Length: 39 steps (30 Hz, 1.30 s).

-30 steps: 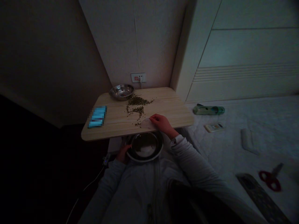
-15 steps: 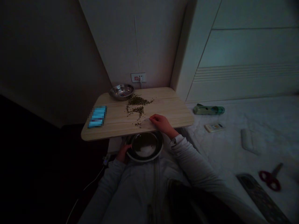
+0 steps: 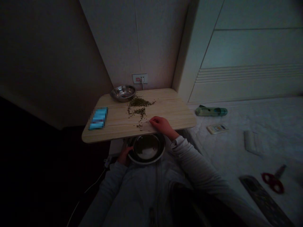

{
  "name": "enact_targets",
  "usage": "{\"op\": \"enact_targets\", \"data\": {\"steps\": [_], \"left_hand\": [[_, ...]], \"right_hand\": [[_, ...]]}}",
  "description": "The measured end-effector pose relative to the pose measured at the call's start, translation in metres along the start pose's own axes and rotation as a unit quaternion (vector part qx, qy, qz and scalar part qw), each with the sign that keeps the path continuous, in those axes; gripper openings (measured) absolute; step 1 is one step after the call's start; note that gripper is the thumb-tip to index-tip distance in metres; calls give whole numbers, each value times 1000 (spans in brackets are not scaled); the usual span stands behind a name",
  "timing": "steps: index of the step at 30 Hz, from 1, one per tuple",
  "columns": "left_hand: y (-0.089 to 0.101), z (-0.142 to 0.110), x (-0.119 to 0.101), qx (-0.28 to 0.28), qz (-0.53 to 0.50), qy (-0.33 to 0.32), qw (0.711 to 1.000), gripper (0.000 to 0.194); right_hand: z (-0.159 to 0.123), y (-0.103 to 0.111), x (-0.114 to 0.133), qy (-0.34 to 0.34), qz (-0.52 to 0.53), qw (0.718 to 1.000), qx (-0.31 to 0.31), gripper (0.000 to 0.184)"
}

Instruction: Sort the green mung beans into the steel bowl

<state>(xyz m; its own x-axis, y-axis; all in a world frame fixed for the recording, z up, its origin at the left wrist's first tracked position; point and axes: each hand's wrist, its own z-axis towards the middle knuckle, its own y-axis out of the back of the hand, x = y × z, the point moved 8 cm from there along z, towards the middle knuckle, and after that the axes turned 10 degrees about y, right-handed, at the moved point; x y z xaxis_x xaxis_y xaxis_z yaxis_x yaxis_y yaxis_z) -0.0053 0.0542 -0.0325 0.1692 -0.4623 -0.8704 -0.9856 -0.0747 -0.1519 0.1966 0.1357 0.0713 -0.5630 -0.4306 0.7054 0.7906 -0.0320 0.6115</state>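
Observation:
My left hand (image 3: 124,156) grips the rim of a metal bowl (image 3: 146,161) just below the table's front edge, fingers partly hidden. Dark contents, hard to make out, lie in the bowl. My right hand (image 3: 163,125) is pinched on a thin, pale, see-through sheet (image 3: 148,126), which lies almost flat on the wooden table (image 3: 113,126) near that edge. A few small green beans (image 3: 138,126) sit at the sheet's left side. Farther back, a bigger scatter of the beans (image 3: 139,102) spreads across the middle of the tabletop.
A second metal bowl (image 3: 123,93) stands at the table's back left, a blurred-out phone (image 3: 98,118) at its left. On the white bed lie a green pouch or bottle (image 3: 211,111), a phone (image 3: 217,128), a white pack (image 3: 252,142), red-handled scissors (image 3: 273,181) and a dark patterned strip (image 3: 262,198).
My right hand has shifted slightly left with the pale sheet, closer to the few beans near the front edge. My left hand and the bowl have stayed in place.

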Motion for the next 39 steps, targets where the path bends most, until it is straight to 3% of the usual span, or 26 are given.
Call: {"op": "enact_targets", "data": {"steps": [3,8,15,20,25,29,34,39], "left_hand": [[2,10,14,2,-31,40,999,15],[18,18,12,-23,9,-52,998,15],[9,14,11,-4,-21,-26,999,11],[6,12,10,-2,-50,-17,999,9],[-2,7,13,10,-88,42,995,10],[-8,4,14,27,-91,67,993,12],[2,7,9,4,-62,13,998,6],[3,15,14,9,-49,3,999,7]], "right_hand": [[1,-1,0,-19,-26,999,5,22],[2,-6,2,-1,-34,999,33,24],[-3,-14,5,46,56,994,84,24],[6,4,-8,4,167,986,10,26],[15,28,-30,-30,158,983,-89,23],[15,28,-36,-37,113,987,-110,21],[13,29,-36,-45,61,987,-139,17],[13,22,-30,-17,43,995,-94,17]]}}
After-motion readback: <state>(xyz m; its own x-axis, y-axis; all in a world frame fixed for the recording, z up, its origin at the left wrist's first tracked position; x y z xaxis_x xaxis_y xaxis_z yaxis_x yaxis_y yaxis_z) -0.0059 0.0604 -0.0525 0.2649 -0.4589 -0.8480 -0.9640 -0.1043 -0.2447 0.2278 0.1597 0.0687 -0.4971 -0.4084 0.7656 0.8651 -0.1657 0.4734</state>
